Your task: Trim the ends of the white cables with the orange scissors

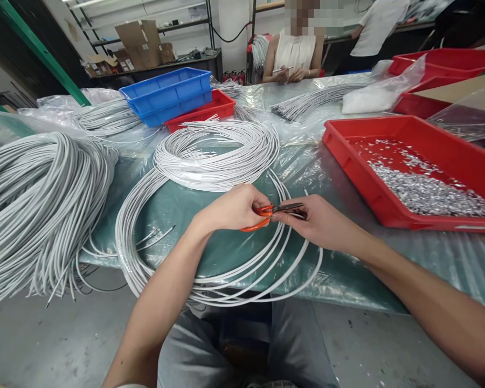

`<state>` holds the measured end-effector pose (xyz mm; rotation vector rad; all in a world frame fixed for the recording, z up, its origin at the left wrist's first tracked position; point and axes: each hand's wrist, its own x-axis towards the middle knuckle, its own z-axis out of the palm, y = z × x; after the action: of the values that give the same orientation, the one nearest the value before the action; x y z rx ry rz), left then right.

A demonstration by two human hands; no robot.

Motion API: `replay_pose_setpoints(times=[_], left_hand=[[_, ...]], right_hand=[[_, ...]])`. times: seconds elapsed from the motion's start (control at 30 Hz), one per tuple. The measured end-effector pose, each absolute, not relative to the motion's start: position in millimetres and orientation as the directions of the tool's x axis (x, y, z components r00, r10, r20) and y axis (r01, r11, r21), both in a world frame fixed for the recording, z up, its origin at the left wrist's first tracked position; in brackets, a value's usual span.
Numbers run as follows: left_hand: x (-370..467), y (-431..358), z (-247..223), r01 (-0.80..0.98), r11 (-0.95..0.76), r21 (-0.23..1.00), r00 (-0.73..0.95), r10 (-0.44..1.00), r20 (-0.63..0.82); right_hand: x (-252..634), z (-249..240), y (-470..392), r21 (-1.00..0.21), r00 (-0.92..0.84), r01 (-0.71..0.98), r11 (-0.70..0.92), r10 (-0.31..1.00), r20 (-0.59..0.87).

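Note:
My left hand [236, 207] is closed around the orange handles of a pair of scissors [272, 211], whose dark blades point right and stand slightly apart. At the blades, the fingers of my right hand [317, 221] are pinched together. What lies between those fingertips is hidden. Below both hands spreads a loose coil of white cable [135, 215], several strands curving past the table's front edge. One strand end [305, 191] sticks up just behind my right hand. A tighter coil of white cable [222, 180] lies just beyond my left hand.
A thick bundle of grey cable [44, 199] hangs over the table's left edge. To the right stands a red tray [388, 213] with many small shiny pieces. A blue bin [170, 97] rests on a red bin [226, 106]. Across the table sits a person [294, 56].

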<state>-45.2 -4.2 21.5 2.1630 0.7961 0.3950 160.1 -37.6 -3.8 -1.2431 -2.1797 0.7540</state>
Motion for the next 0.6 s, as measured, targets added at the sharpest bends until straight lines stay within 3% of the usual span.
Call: replay_pose_setpoints(times=[0.6], left_hand=[[-49.6,-2.7,27.2,0.350,-0.314,0.883,0.779,0.621,-0.088]], right_hand=[[162.4,-3.8,-36.5,-0.718,-0.493,0.508,0.476,0.844,0.210]])
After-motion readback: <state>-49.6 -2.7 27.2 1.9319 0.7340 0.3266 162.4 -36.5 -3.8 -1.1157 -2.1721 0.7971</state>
